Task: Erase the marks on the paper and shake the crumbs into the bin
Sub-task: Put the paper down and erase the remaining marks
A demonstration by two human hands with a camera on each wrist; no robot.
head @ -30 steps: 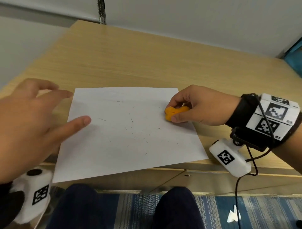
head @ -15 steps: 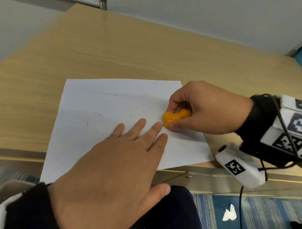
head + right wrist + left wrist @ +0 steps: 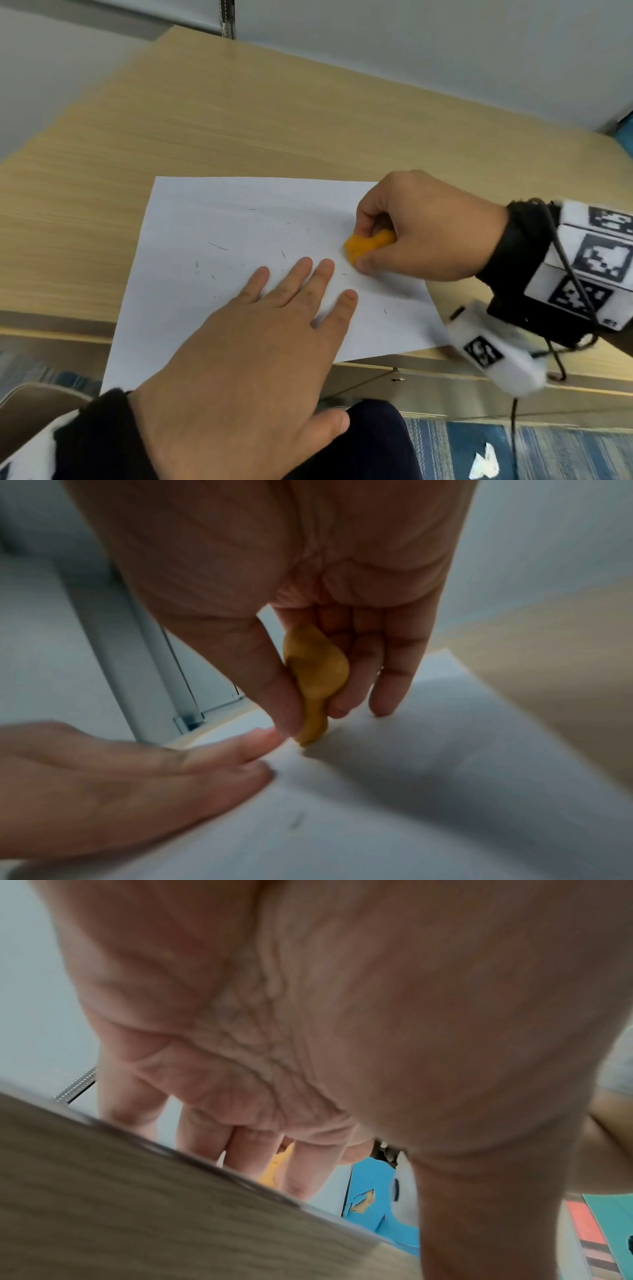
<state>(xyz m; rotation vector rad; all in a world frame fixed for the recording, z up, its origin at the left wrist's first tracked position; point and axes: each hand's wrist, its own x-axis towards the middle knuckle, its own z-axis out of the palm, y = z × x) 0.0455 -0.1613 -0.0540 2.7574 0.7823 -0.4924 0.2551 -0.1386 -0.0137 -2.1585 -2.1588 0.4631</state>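
Observation:
A white sheet of paper [image 3: 212, 240] lies on the wooden desk [image 3: 239, 120], its near edge hanging over the desk front; dark eraser crumbs [image 3: 218, 246] are scattered over it. My left hand [image 3: 260, 329] lies flat on the paper with straight fingers, pressing it down. My right hand [image 3: 421, 226] pinches an orange eraser [image 3: 363, 248] between thumb and fingers and holds its tip on the paper just right of the left fingertips. In the right wrist view the eraser [image 3: 316, 680] touches the paper [image 3: 445, 791] beside the left hand [image 3: 137, 777]. No bin is in view.
The desk's front edge [image 3: 479, 373] runs below the paper, with a drawer front under it. A blue striped carpet [image 3: 531, 452] with a crumpled white scrap [image 3: 484, 462] lies at lower right. My dark-trousered legs [image 3: 359, 442] are under the desk edge.
My left hand came from the left side onto the paper and now lies flat on it. The right hand stays with the eraser at the paper's right part.

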